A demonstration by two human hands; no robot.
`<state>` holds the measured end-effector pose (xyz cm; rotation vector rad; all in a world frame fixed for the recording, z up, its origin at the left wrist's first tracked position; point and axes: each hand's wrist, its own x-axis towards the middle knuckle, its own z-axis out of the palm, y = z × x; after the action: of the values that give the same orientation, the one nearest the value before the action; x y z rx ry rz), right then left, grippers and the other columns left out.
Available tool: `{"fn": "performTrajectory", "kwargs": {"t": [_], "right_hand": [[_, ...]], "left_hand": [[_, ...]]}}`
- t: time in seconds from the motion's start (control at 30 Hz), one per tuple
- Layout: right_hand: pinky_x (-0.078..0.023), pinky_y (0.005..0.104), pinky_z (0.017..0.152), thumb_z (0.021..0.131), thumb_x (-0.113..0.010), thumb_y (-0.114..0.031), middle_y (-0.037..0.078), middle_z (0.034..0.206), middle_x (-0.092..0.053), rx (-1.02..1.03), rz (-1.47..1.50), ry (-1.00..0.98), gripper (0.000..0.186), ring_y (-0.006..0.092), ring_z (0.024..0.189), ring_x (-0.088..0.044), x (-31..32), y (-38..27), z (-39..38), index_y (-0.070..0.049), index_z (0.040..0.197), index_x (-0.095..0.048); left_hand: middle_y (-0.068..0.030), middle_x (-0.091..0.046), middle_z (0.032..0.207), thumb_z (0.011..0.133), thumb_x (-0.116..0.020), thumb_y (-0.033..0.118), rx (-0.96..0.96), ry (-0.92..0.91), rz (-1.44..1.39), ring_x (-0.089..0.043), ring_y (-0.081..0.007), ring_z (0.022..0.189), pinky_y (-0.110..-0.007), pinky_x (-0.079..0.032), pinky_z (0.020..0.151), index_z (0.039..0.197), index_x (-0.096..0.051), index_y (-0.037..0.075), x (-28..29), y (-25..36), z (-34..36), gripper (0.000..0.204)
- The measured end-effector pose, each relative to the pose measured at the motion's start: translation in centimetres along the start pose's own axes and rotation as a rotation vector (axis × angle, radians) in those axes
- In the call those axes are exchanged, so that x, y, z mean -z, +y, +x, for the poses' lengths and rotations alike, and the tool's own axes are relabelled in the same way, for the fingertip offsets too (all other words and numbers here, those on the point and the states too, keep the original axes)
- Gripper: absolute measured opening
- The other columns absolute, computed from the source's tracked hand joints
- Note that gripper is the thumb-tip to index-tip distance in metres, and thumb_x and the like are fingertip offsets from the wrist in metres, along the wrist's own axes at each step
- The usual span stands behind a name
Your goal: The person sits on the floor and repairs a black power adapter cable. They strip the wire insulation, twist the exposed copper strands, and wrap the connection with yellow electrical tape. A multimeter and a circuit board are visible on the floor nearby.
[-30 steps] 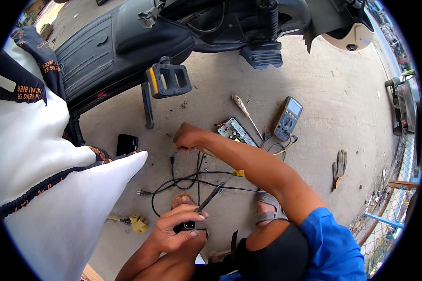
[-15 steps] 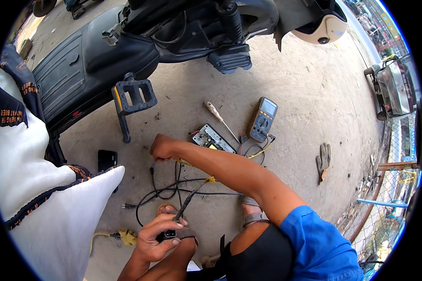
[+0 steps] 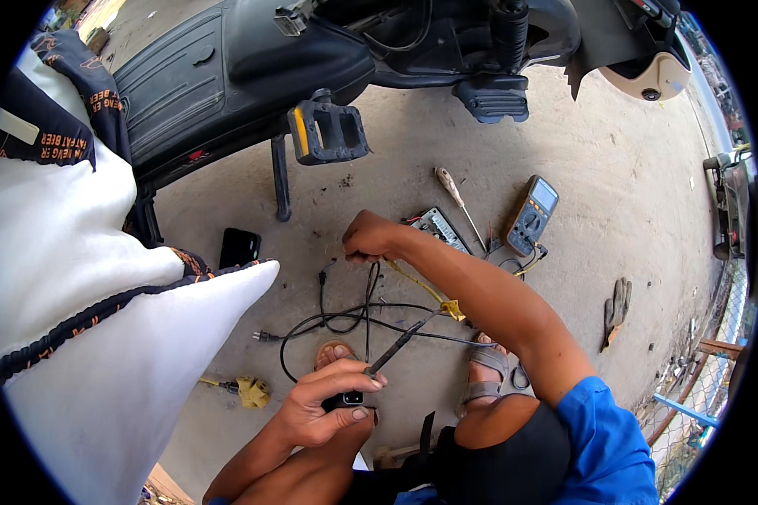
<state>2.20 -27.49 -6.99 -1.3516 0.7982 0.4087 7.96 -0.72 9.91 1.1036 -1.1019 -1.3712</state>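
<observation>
In my left hand, low in the middle, is a black plug, its square socket end facing up, held between thumb and fingers. From it a thick black cable sleeve slants up to a yellow taped joint. My right hand reaches across from the right, its fingers closed just above the ground; what they hold is hidden. A yellow cord runs from the taped joint to below that hand. Just left of its fingertips lies a black cable end. A looped black cable spreads between both hands.
Beyond my right forearm lie an opened circuit board, a screwdriver and a multimeter. A pedal sticks out from the scooter above. A phone, a yellow-taped cable end, a glove and a white cover lie around.
My view has swung, so everything sits farther right in the picture. My right hand has moved a little right of the black cable end. The left hand keeps its hold on the plug.
</observation>
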Motion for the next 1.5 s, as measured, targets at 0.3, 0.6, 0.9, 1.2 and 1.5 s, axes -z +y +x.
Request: {"fn": "performTrajectory", "kwargs": {"t": [0.3,0.6,0.9,1.2,1.5], "right_hand": [[-0.039,0.0306,0.045,0.083,-0.068,-0.008,0.008,0.069,-0.067,-0.053,0.067,-0.053,0.015,0.0135,0.052,-0.054,-1.2,1.1,0.2,0.003,0.074,-0.07],[-0.037,0.0339,0.041,0.08,-0.068,0.0,0.011,0.064,-0.067,-0.07,0.08,-0.035,0.009,0.0152,0.047,-0.055,-1.7,1.9,1.5,0.005,0.073,-0.069],[-0.037,0.0308,0.042,0.083,-0.068,-0.004,0.008,0.064,-0.066,-0.067,0.024,-0.012,0.01,0.0124,0.047,-0.052,-1.6,1.6,0.4,0.003,0.076,-0.072],[-0.037,0.0323,0.04,0.082,-0.066,-0.001,0.01,0.064,-0.066,-0.075,0.115,-0.014,0.009,0.0131,0.045,-0.052,-2.1,1.8,1.3,0.005,0.076,-0.071],[-0.036,0.0326,0.039,0.079,-0.067,0.0,0.01,0.062,-0.064,-0.059,0.138,0.021,0.01,0.0138,0.044,-0.051,-1.8,2.7,1.3,0.004,0.07,-0.068]], "left_hand": [[-0.0165,-0.066,0.123,0.086,-0.073,-0.001,0.022,-0.01,-0.034,-0.063,-0.0272,0.116,-0.037,-0.048,0.102,0.12,-0.067,-0.001,0.0,0.0,-0.2,0.036],[-0.0162,-0.066,0.123,0.085,-0.074,-0.001,0.014,0.0,-0.036,-0.064,-0.0274,0.116,-0.038,-0.048,0.102,0.12,-0.067,-0.001,0.1,-0.1,-0.3,0.036],[-0.018,-0.069,0.119,0.083,-0.077,0.003,0.002,0.025,0.03,-0.066,-0.0286,0.111,-0.039,-0.047,0.102,0.118,-0.067,-0.001,0.1,-0.2,-0.1,0.036],[-0.0188,-0.07,0.113,0.084,-0.077,0.007,0.003,0.086,-0.001,-0.067,-0.0283,0.106,-0.041,-0.041,0.107,0.112,-0.068,-0.003,-0.5,0.0,0.0,0.031],[-0.0183,-0.07,0.113,0.085,-0.079,0.011,-0.004,0.075,0.005,-0.067,-0.028,0.104,-0.041,-0.042,0.106,0.114,-0.068,-0.002,-0.8,-0.2,0.4,0.033]]}}
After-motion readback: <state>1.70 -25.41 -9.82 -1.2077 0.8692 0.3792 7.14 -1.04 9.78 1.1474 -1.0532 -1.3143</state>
